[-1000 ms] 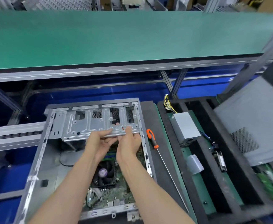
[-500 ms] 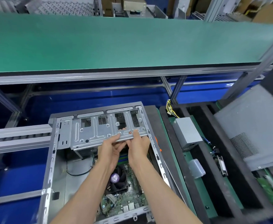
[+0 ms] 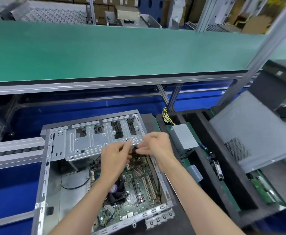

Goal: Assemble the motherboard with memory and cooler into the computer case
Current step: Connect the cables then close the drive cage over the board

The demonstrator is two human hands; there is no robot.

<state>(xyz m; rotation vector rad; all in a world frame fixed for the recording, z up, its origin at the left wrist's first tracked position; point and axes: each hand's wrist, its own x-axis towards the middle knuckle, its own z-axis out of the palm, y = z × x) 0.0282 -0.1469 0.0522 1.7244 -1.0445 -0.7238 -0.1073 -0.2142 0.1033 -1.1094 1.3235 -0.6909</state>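
Hands meet above our motherboard: left hand and right hand pinch a small dark part, the drive cage edge just beyond.

Bare stamped sheet metal, dull grey, on the computer case and its drive cage. Green circuit-board laminate with shiny solder points on the motherboard; black plastic on the cooler. Matt green mat over the bench, edged in brushed aluminium. Black foam lining the tray. Smooth grey painted metal on the power supply.

Motherboard inside computer case
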